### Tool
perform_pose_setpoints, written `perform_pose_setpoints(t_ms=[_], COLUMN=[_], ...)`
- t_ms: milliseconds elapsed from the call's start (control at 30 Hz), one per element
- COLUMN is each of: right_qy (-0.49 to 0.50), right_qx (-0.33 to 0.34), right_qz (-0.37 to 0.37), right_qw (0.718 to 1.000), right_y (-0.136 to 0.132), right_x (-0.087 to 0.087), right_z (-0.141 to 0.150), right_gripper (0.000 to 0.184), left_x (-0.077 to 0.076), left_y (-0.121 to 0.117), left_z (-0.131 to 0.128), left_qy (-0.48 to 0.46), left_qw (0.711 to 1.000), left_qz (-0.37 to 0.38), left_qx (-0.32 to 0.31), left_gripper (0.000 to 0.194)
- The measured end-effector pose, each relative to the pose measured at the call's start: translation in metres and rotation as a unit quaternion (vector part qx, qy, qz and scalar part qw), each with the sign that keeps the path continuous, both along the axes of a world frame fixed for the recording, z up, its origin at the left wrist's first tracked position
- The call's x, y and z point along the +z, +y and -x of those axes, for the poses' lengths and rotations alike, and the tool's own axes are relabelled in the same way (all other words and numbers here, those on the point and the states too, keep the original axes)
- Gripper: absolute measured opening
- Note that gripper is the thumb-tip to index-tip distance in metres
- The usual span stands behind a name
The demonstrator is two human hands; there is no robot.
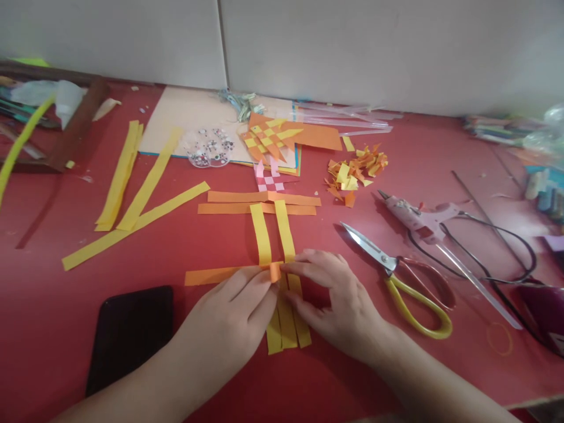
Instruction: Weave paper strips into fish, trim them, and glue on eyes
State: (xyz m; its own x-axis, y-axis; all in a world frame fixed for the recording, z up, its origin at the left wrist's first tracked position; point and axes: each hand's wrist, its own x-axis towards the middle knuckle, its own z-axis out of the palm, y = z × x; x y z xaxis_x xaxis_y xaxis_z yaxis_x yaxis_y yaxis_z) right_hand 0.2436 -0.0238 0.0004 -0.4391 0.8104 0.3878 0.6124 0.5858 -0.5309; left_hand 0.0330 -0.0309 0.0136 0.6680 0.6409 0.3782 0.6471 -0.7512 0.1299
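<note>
My left hand (240, 308) pinches one thin orange paper strip (211, 277), its end curled up, across three flat yellow paper strips (288, 332) on the red table (176, 252). My right hand (343, 302) — fingers bent but parted — is over the yellow ones; two straight orange paper strips (229, 208) lie beyond.

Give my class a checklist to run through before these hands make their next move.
1. Left hand at the curled orange paper: ok, fingers against it.
2. Firmness of that hold: cannot tell.
3. Right hand free of tools: ok, bare, at the yellow strips.
4. Two far orange strips clear of the yellow ones: not ok, yellow ends overlap the nearer strip.
5. Scissors off the paper strips: ok, lying beyond the right hand.
6. Glue gun cool: cannot tell by sight.
</note>
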Motion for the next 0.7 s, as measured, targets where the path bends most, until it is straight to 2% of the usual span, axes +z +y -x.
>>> perform_pose_setpoints(t_ms=[167,433,700], right_qy=[0.008,-0.005,-0.002], right_qx=[-0.006,-0.004,-0.006], right_qz=[-0.007,-0.008,-0.01], right_qw=[1.0,1.0,1.0], right_y=[0.0006,0.001,0.0006], right_x=[0.0,0.001,0.0022], right_z=[0.0004,-0.0001,0.0013], right_gripper=[0.063,0.064,0.069], left_x=[0.0022,0.0036,0.0037], left_y=[0.0012,0.0029,0.0027], left_z=[-0.0002,-0.0027,-0.0008], left_qy=[0.01,0.014,0.018], left_qw=[1.0,1.0,1.0], left_qz=[-0.003,-0.025,-0.005], left_qx=[-0.001,0.002,0.007], left_gripper=[0.031,0.03,0.034])
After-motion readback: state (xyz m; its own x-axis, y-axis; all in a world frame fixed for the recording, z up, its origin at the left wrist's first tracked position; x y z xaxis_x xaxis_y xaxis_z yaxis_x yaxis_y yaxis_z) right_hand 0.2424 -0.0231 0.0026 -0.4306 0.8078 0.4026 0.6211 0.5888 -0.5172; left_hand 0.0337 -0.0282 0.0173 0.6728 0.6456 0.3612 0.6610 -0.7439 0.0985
